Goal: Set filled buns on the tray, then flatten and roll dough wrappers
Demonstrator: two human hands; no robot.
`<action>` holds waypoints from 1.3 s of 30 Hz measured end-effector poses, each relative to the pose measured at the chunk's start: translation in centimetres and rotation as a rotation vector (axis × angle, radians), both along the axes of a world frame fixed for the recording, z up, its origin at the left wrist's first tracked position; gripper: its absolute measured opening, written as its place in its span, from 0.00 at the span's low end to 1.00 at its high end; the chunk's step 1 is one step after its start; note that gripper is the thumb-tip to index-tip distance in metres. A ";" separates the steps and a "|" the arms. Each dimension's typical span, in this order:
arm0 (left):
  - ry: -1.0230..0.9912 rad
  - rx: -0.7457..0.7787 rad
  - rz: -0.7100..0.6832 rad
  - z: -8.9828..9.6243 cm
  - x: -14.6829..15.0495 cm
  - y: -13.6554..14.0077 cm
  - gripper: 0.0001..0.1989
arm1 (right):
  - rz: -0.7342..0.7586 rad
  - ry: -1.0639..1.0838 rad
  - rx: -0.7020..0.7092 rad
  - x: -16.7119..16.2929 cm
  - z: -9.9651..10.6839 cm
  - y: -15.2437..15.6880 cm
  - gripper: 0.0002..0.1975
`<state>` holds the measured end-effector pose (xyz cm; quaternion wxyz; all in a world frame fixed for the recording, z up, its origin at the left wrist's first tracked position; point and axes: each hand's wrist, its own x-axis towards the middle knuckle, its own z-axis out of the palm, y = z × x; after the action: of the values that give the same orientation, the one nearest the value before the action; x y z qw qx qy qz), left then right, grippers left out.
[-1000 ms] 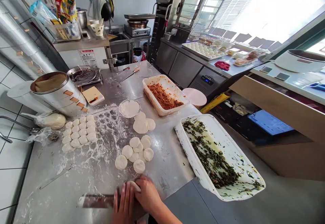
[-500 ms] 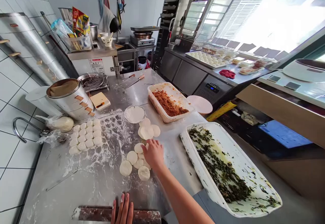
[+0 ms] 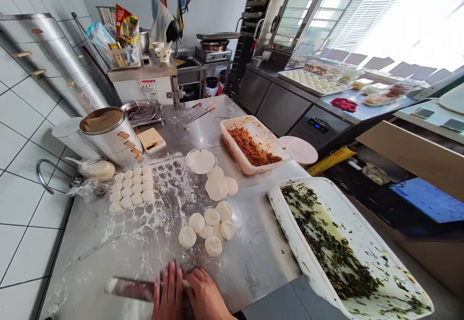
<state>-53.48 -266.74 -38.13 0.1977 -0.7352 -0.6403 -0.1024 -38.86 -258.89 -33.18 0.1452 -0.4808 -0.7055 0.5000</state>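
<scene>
At the bottom of the table my left hand (image 3: 168, 293) lies flat across a dark wooden rolling pin (image 3: 132, 288), fingers stretched out over it. The pin is smeared by motion. Right beside it, my right hand (image 3: 206, 293) has its fingers bent down over the pin's right part; whether dough lies beneath is hidden. Just beyond the hands is a loose cluster of small flattened dough rounds (image 3: 213, 246). Farther off, thinner rolled wrappers (image 3: 217, 187) overlap next to a bowl of flour (image 3: 201, 160).
Rows of dough pieces (image 3: 132, 190) sit on the floured left side. A white tub of chopped greens (image 3: 279, 213) stands on the right, a tub of reddish filling (image 3: 250, 170) behind. A thin stick (image 3: 99, 247) lies at left. Steamers (image 3: 112, 138) line the wall.
My right hand has come back from the dough rounds to the rolling pin, beside my left hand. The rounds are spread a little differently. The view has turned slightly left.
</scene>
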 end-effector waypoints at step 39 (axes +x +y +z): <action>-0.012 -0.116 -0.142 0.2 4.0 -3.2 0.46 | -0.276 -0.070 -0.033 3.8 -1.5 -2.1 0.13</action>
<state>-49.45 -269.94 -37.93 0.1433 -0.7882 -0.5926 -0.0832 -35.08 -261.04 -34.72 0.1798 -0.5928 -0.6290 0.4698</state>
